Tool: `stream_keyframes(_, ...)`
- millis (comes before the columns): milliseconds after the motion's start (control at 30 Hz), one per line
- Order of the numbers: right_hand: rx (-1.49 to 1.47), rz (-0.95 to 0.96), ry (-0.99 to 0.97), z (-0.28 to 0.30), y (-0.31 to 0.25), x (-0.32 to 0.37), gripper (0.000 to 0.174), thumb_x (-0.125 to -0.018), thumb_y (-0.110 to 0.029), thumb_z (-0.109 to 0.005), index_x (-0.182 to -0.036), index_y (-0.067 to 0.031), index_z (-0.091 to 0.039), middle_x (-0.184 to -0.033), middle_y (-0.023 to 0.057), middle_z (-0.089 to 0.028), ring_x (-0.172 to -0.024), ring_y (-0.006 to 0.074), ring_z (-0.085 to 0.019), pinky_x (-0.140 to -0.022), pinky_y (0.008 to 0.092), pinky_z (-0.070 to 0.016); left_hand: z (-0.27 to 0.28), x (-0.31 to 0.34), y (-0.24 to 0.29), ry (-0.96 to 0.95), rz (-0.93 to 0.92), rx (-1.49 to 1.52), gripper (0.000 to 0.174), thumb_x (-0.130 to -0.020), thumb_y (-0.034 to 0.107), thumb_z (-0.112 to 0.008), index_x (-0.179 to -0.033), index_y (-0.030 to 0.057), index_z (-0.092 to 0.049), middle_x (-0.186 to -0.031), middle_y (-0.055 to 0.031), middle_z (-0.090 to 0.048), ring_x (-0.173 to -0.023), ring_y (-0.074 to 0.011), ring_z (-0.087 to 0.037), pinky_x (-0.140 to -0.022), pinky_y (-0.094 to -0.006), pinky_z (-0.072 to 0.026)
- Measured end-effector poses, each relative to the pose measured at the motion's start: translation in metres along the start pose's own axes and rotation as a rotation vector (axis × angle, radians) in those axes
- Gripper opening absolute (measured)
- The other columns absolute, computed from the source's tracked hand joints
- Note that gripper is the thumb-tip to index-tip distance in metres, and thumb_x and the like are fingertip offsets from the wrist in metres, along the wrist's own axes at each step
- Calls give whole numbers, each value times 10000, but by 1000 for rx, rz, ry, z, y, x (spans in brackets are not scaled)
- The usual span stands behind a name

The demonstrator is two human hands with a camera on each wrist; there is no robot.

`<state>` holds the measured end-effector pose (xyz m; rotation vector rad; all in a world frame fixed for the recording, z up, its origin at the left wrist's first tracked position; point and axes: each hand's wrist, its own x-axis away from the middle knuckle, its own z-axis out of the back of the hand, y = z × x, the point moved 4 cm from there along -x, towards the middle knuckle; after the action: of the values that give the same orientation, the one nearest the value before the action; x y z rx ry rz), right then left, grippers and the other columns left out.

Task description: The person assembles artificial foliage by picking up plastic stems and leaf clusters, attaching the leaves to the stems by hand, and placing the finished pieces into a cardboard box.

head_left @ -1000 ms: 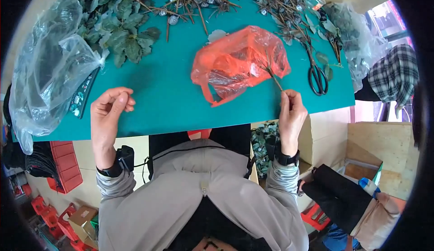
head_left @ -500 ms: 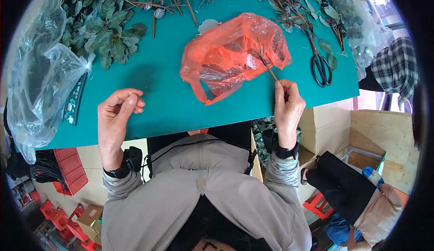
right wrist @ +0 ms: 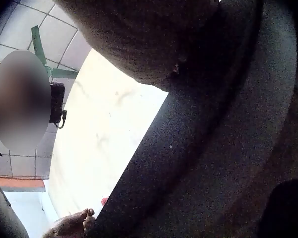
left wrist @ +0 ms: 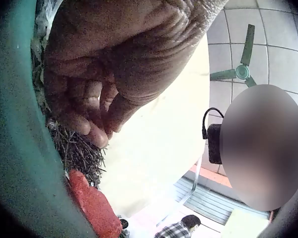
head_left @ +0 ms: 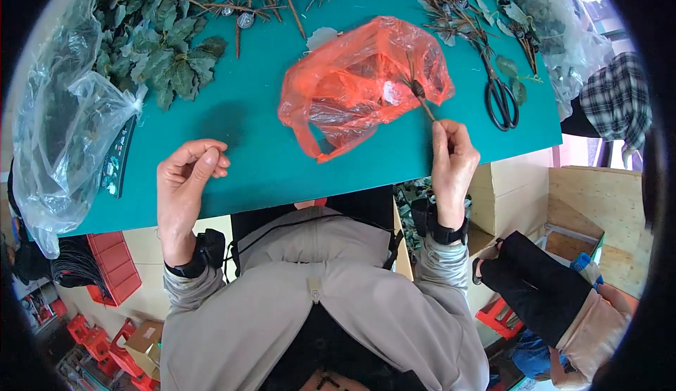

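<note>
Between the thumb and fingers of my right hand (head_left: 452,155) is pinched the lower end of a thin brown twig (head_left: 428,110). A dark oval clump (head_left: 418,89) and fine spikes top the twig, which overlaps a red plastic bag (head_left: 334,88) lying on the green table (head_left: 246,123). My left hand (head_left: 186,187) hovers over the table's front left, fingers loosely curled and nothing showing between them. In the left wrist view that hand (left wrist: 119,59) fills the top, its thumb near the fingertips. The right wrist view is dark and hides the right fingertips.
Black-handled scissors (head_left: 501,103) lie right of the bag. Leafy green sprigs (head_left: 169,60) and piles of brown twigs (head_left: 436,3) cover the back. A clear plastic bag (head_left: 60,144) drapes over the left edge. Another person (head_left: 542,285) is at the lower right.
The twig has turned in my right hand, so its dark clump now shows. My left hand has shifted slightly right, and the head view has tilted a little.
</note>
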<state>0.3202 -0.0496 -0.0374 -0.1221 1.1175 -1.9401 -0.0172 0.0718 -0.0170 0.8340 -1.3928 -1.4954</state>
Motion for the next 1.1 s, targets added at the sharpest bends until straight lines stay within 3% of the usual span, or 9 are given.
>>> stream_keyframes(300,-27,-37,-21,2,1,1,134,-872,-127,-585,-853,5,-594,-634,-24,-522,-582,36,-408,-501,207,-346,1,-1,3,-18,-14,20,182,-888,145,-569,-960,-12,-625,-775,-53,-622,-692,-97,-567,-645,-224,-460)
stream_keyframes(400,92,70,-48,1,0,1,128,-872,-124,-581,-859,4,-594,-630,-25,-514,-582,54,-412,-509,223,-365,3,-2,7,12,-16,-1,183,-889,140,-566,-966,-15,-623,-776,-51,-623,-695,-96,-568,-650,-226,-463)
stream_keyframes(467,76,-32,-68,-1,2,2,128,-871,-123,-581,-861,4,-589,-644,-22,-508,-595,67,-416,-526,235,-382,15,-2,15,53,-5,-52,186,-890,137,-562,-972,-19,-621,-777,-48,-623,-701,-95,-570,-655,-228,-465)
stream_keyframes(633,-121,-24,57,-1,11,5,133,-876,-123,-581,-830,2,-575,-677,-15,-498,-610,44,-394,-517,198,-339,56,-9,33,113,-72,-102,196,-897,149,-549,-979,-14,-619,-788,-43,-623,-707,-85,-564,-660,-218,-454)
stream_keyframes(733,-109,-22,35,0,12,4,135,-881,-121,-576,-823,1,-569,-672,-17,-492,-605,38,-388,-507,195,-323,74,-23,42,102,-127,-148,201,-898,153,-548,-990,-10,-619,-787,-42,-623,-714,-83,-565,-663,-214,-453)
stream_keyframes(867,-27,-21,-26,2,5,4,135,-886,-120,-570,-825,0,-564,-670,-19,-491,-601,34,-381,-497,195,-310,98,-55,42,157,-147,-283,214,-888,165,-563,-986,-15,-623,-805,-27,-620,-726,-88,-564,-660,-221,-452)
stream_keyframes(967,-31,3,-25,1,5,5,135,-888,-122,-567,-824,-4,-560,-662,-24,-483,-593,32,-371,-494,194,-298,110,-86,30,275,-159,-650,230,-864,186,-590,-974,-13,-627,-837,-35,-635,-749,-118,-577,-671,-250,-458)
stream_keyframes(1000,-70,23,6,2,5,5,137,-889,-125,-565,-820,-8,-558,-654,-28,-473,-587,30,-363,-493,191,-288,109,-92,25,280,-161,-651,230,-864,186,-590,-974,-13,-627,-837,-35,-635,-749,-118,-577,-671,-250,-458)
stream_keyframes(1100,-186,23,70,3,11,2,143,-891,-132,-562,-808,-17,-551,-637,-37,-449,-575,28,-346,-493,188,-269,98,-108,23,295,-345,-757,199,-816,153,-617,-964,22,-637,-863,-70,-646,-774,-198,-607,-696,-292,-471)
